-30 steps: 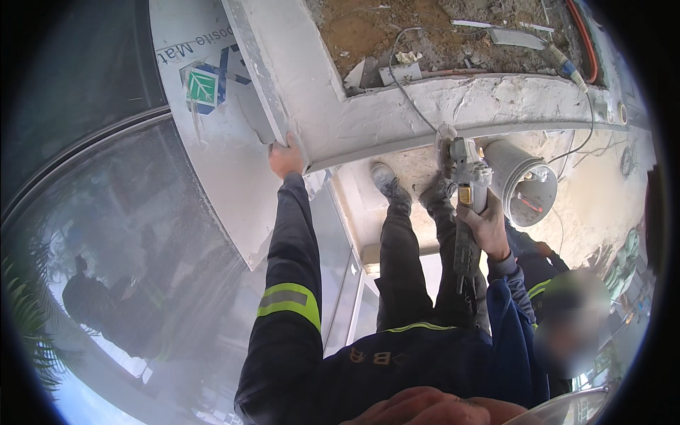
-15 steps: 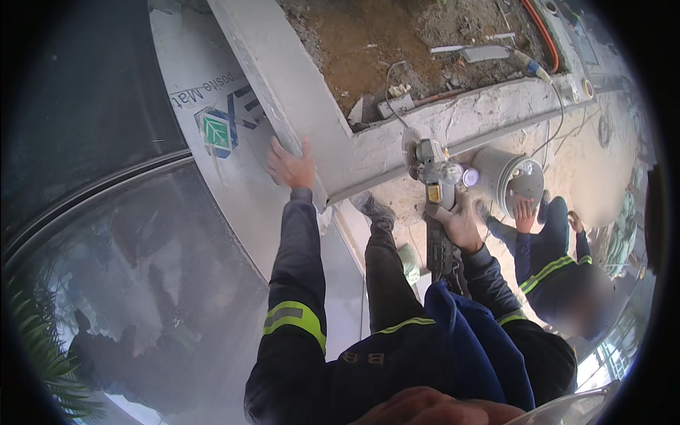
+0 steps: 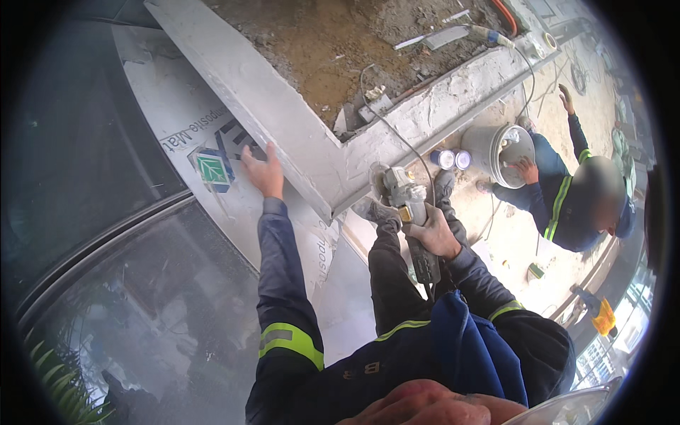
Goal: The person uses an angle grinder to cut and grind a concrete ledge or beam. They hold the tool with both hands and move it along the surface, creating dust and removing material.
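Grey grinder (image 3: 409, 195) clamped in R grip (image 3: 435, 235), disc (image 3: 378, 183) nr white ledge (image 3: 283, 127) corner; L grip (image 3: 265, 176) spread apart beside ledge edge, contact unclear; 2 tins (image 3: 462, 160) nr bucket (image 3: 485, 147).

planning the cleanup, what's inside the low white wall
Inside the wall, brown soil, pale scraps and an orange tube show; whatever lies beneath them is covered.

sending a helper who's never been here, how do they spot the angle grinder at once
Find the pale L-shaped ledge bordering the bare soil. Just right of its outer corner, the right hand grips the angle grinder. Unlike the pale bucket farther right, it's long and slim, with a round disc and dark rear.
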